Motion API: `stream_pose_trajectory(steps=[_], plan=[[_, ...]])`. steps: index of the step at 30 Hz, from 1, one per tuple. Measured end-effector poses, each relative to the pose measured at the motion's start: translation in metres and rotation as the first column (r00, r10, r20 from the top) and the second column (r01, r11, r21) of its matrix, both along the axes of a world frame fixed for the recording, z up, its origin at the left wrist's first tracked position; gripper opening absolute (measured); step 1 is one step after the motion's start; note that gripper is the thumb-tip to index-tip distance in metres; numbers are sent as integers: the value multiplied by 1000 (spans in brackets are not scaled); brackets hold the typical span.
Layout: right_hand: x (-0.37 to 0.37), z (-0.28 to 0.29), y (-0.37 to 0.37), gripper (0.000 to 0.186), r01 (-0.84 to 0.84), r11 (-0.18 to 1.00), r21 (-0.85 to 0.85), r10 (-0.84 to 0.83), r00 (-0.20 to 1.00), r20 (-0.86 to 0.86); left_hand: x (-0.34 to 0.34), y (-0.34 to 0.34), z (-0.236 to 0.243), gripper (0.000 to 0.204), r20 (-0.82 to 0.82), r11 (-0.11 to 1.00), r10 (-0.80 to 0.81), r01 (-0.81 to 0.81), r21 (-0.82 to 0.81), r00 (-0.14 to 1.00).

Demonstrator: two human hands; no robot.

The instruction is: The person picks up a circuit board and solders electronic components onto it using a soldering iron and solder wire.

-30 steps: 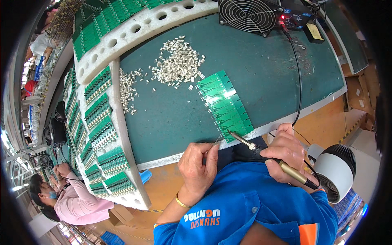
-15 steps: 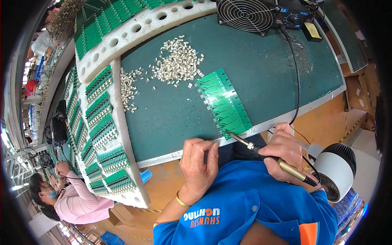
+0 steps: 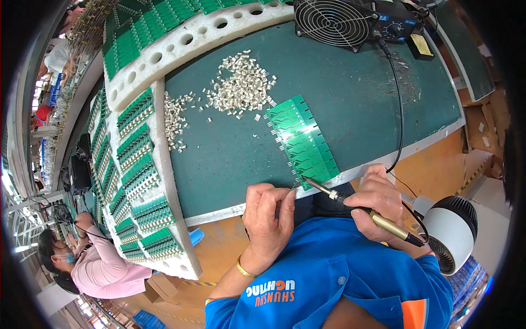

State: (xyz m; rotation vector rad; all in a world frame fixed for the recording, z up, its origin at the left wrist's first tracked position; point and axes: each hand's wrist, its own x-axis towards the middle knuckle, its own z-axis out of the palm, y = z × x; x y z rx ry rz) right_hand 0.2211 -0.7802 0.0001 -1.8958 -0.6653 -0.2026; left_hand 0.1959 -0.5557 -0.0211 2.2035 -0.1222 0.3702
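The green circuit board (image 3: 303,141) lies on the surface (image 3: 219,170), its near end at the near edge. The right hand (image 3: 379,203) is closed around a soldering iron (image 3: 338,197), its tip at the board's near end. The left hand (image 3: 269,216) pinches a thin wire (image 3: 296,185) just beside it. White connectors (image 3: 241,90) lie heaped to the far left; farther left stands a foam tray (image 3: 164,151) of boards. A black cord (image 3: 400,104) and a fan (image 3: 333,23) occupy the far right.

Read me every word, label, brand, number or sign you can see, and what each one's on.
Blue cloth work shirt: orange-and-white lettering on the chest, upside down in this view; clear, but I won't copy it.
Black box-shaped unit with a round dial: panel markings, too small to read.
Green rectangular circuit board: no lettering I can make out.
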Motion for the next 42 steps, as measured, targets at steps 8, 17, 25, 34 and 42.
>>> stream_pose_trajectory(steps=[8, 17, 25, 34, 42], plan=[[1, 0, 0, 16, -11, 1000, -7, 11, 1000, -3, -1, 0, 1, 14, 16, 1000, -15, 15, -3, 1000], [2, 0, -1, 17, -21, 1000, -6, 21, 1000, 1, -1, 0, 0, 14, -35, 1000, -5, 4, -15, 999], [-1, 2, -2, 19, -21, 1000, -5, 21, 1000, 13, -1, 1, -2, 14, -3, 999, -48, 48, 4, 999], [-3, 2, -3, 17, -15, 1000, -16, 15, 1000, 16, -2, 3, -2, 13, 4, 998, -58, 58, 4, 998], [-2, 3, -4, 15, -20, 1000, -13, 20, 1000, 12, -2, 3, -3, 14, 17, 999, -47, 47, -14, 999]])
